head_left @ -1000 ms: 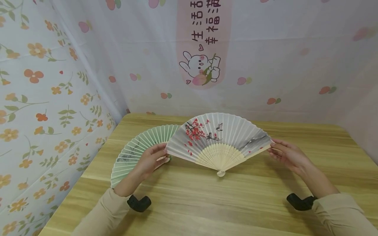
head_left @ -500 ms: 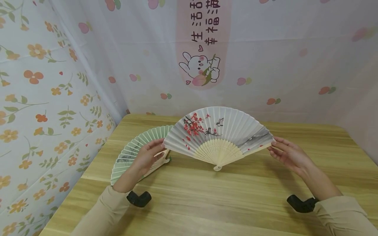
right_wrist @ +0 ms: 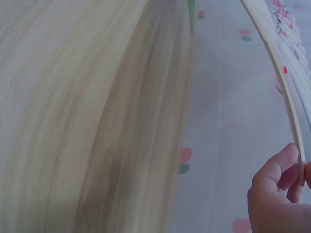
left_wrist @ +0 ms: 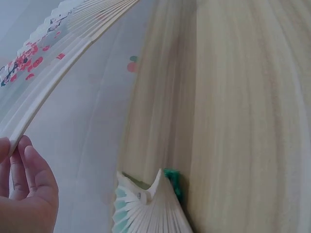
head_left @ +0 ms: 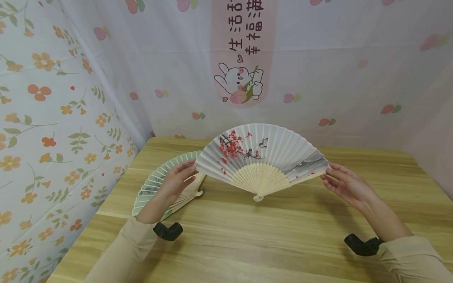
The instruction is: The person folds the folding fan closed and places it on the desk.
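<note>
A folding fan (head_left: 276, 145), pale grey with red blossoms, birds and bamboo ribs, is spread wide and held up over the table. My left hand (head_left: 175, 184) pinches its left end between thumb and fingers; the left wrist view shows those fingertips on the corner of the fan's outer rib (left_wrist: 48, 99). At the opposite end my right hand (head_left: 350, 186) pinches the other guard rib (right_wrist: 286, 97), also at its tip. Beneath and behind the left hand lies a green folding fan (head_left: 152, 184), spread open on the table, partly hidden by that hand and forearm.
The wooden table (head_left: 269, 243) reaches back to a white curtain (head_left: 318, 70) with a rabbit print. A flowered cloth (head_left: 53, 137) hangs along the left. Dark wrist-worn devices (head_left: 169, 232) stick out at both cuffs. A green tassel (left_wrist: 174, 182) sits by the green fan's pivot.
The grey fan has been lifted and shifted slightly left, its pivot now higher in the head view. My left hand moved up and left with it, uncovering more of the green fan's ribs.
</note>
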Tool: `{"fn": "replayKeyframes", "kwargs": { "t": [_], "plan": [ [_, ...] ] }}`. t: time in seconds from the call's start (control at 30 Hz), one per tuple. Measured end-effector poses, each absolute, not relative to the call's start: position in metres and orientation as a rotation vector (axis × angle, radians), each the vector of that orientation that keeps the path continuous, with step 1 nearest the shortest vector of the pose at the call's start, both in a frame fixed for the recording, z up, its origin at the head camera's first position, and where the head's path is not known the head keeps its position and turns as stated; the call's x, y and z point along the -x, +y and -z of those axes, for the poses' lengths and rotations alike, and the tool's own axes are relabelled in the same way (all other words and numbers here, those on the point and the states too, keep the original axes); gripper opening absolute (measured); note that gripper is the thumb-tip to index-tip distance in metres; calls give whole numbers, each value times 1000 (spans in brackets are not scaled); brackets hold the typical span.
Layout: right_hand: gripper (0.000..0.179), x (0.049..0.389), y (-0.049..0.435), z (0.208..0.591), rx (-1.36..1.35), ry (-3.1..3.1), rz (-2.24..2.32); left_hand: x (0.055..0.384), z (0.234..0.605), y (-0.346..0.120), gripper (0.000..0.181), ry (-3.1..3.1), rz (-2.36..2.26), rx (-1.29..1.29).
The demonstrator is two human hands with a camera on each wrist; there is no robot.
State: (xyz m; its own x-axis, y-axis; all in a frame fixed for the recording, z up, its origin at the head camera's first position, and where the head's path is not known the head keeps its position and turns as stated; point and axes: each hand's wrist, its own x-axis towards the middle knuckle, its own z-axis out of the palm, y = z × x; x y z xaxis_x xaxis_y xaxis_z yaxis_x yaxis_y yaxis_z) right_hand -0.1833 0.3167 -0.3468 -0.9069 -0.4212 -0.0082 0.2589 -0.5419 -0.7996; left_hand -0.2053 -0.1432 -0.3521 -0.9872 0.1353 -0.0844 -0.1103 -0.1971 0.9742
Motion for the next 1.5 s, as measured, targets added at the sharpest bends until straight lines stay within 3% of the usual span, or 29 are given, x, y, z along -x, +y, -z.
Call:
{"fn": "replayKeyframes", "kwargs": {
  "t": [0.23, 1.5],
  "plan": [
    [34, 184, 318, 342, 302, 1208, 2435, 211, 345, -144, 17, 1884, -2345, -59],
    [33, 187, 318, 330, 341, 1129, 2462, 229, 335, -140, 21, 1715, -2459, -44]
  ]
}}
